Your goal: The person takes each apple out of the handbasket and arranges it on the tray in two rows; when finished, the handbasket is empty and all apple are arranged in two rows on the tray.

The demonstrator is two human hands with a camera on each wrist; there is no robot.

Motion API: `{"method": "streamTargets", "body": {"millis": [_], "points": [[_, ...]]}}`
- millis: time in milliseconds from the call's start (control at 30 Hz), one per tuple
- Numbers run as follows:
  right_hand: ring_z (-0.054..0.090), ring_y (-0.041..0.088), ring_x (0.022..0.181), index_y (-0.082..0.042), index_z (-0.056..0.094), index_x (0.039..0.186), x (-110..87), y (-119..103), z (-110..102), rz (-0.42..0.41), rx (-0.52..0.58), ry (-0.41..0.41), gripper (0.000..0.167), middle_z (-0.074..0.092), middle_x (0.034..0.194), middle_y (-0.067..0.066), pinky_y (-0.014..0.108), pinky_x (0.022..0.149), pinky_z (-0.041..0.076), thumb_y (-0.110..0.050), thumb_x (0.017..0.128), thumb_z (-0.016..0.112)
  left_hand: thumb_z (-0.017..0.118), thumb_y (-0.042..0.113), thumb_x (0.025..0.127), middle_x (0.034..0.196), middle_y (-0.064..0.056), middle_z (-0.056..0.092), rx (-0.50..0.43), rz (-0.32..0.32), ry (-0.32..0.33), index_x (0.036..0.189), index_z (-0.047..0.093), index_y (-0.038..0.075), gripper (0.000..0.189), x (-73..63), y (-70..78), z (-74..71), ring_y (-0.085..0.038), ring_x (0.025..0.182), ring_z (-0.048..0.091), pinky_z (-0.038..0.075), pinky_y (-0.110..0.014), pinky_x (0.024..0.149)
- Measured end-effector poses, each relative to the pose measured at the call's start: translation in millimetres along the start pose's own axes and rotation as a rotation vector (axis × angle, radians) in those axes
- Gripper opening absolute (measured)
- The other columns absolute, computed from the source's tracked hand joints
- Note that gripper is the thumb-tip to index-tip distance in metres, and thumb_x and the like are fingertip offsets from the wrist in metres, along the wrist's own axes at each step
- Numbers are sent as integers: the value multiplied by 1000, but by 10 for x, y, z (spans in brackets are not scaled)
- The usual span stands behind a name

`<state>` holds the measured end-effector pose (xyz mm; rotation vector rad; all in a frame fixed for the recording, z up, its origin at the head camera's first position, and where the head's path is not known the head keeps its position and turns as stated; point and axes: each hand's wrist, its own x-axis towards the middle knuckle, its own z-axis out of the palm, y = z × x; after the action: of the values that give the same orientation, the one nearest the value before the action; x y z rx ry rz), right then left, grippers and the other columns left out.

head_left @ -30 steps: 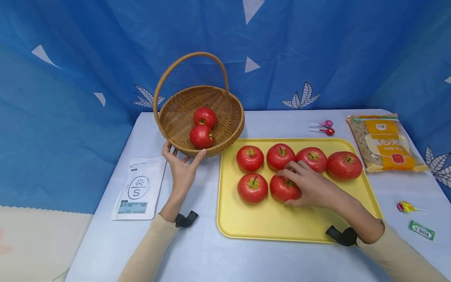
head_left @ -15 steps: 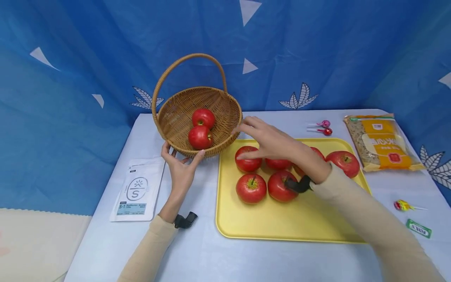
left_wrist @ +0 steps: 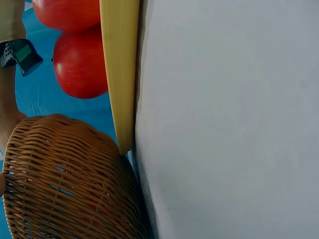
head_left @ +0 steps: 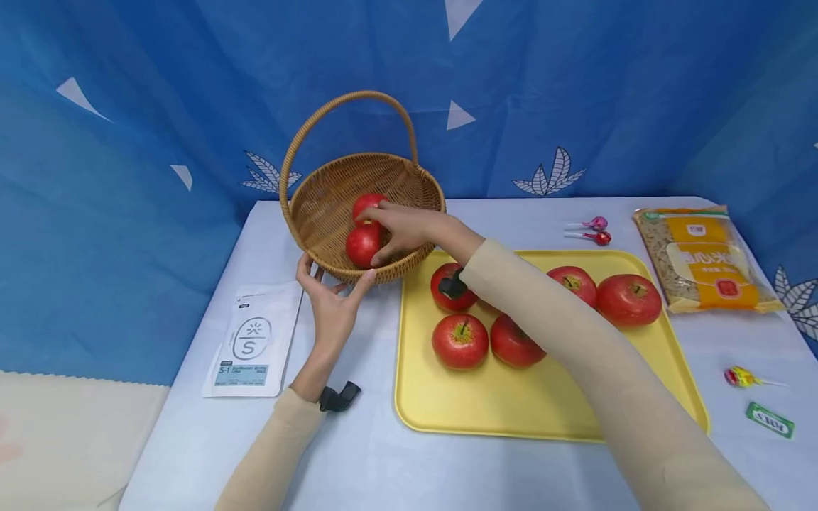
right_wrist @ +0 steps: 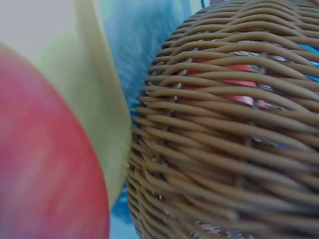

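So the bit that matters is how the right hand [head_left: 409, 228] sits against the lower red apple [head_left: 361, 246] inside the wicker basket [head_left: 327, 213], a bit above and left of frame center. In the head view that apple is just left of the hand and slightly below it: fingers arch across its upper side, thumb's at its lower right, so it's pretty much between them. Can't tell if they've actually clamped on it, since the right wrist cam only gets weave and a blurry tray apple [right_wrist: 45, 154]. No long axis to worry about, it's basically round. The upper red apple [head_left: 367, 204] is right behind it, looks like touching, so I'd call that the fiddly side.

Right hand's clearly the nearer one, wrist over the basket's right rim. Left hand [head_left: 334, 309] is outside, lower in the frame, thumb and fingers spread but hooked on the near rim, holding the basket with its mouth tipped toward the camera. Yellow tray [head_left: 486, 404] with the other apples [head_left: 460, 342] is lower right, just beside the basket.
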<state>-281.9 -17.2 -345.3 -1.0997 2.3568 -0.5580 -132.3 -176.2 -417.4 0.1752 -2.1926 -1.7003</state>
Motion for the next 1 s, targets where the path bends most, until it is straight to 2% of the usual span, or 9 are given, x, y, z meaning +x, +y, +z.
{"method": "streamTargets", "body": {"millis": [100,200,467,633,733,833,1000], "points": [[32,31,143,-22,34,150,87,-15,24,-8,-12,-31,82,25,156,12,50,114,34,-44,83,76,80,36,81,157,-12,9,3,6,5,151,5,11,105,6,15,-1,-29,145,24,48,-46,99],[33,31,142,-25,35,149,159,-6,64,-13,-20,-45,80,25,156,11,51,114,33,-43,83,77,80,37,80,158,-12,9,1,1,4,151,5,11,106,5,18,-1,-29,144,24,48,-46,98],[37,32,139,-27,42,143,251,-21,88,-16,-51,2,71,30,153,12,55,112,35,-32,83,79,80,36,81,157,-11,9,-5,3,-4,151,5,12,106,13,34,3,-27,145,23,48,-44,99],[43,28,132,-26,49,140,213,-17,66,-77,-67,68,67,40,143,9,51,109,39,-31,81,81,80,35,81,158,-10,9,-3,8,-9,151,5,13,104,15,43,1,-25,145,23,48,-45,100],[46,25,127,-26,52,138,110,-7,14,-125,-28,157,66,43,139,7,47,106,44,-32,79,82,80,34,82,158,-11,9,-2,7,-4,151,5,13,104,12,35,-3,-28,145,23,47,-47,101],[48,23,123,-25,53,137,-99,-1,-103,-179,30,266,67,45,135,6,43,101,48,-30,78,82,81,32,81,158,-12,9,-5,-5,4,151,5,12,105,10,35,-4,-29,145,24,47,-47,100],[48,22,121,-22,54,136,-700,46,-323,-249,55,451,70,47,130,5,41,95,52,-26,73,85,80,23,82,158,-15,6,-23,-28,-6,152,3,9,105,-12,131,-9,-34,146,21,45,-51,102]]}}
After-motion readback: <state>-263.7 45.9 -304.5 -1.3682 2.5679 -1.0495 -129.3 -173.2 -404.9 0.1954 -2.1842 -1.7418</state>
